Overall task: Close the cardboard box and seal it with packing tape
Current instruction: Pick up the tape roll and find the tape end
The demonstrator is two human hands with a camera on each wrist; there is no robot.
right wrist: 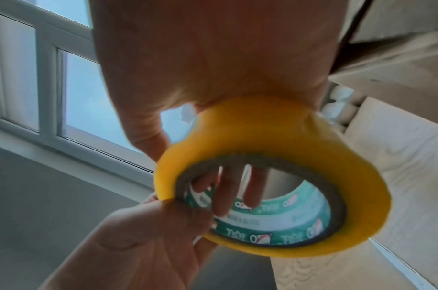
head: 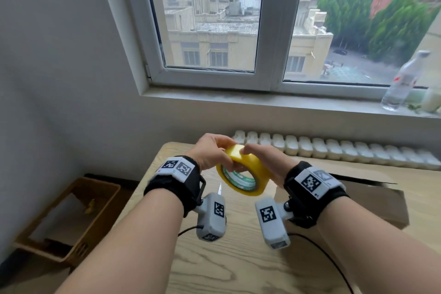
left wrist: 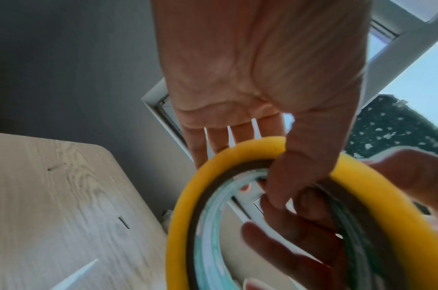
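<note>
We hold the roll of yellow packing tape [head: 244, 169] up in the air above the far part of the wooden worktop [head: 238, 258], both forearms reaching forward with the wrists raised. Our left hand [head: 210, 151] grips the roll from its left side: the thumb hooks into the green-printed core while the other fingers [left wrist: 220, 137] wrap over the outer yellow band. Our right hand [head: 269, 160] lies over the top and right side of the roll, palm against the tape, its fingers [right wrist: 252, 188] curling down behind and showing through the core in the right wrist view. The forefinger tip [head: 248, 149] presses on the top of the roll beside the left fingers. The roll stands tilted, its open core facing back toward us. The cardboard box [head: 372, 198] sits on the worktop to our right, just beyond the right wrist, one flap [head: 346, 167] lying open toward the window [head: 269, 26]. A white blade-like tip [head: 220, 188] lies on the worktop below the left wrist.
</note>
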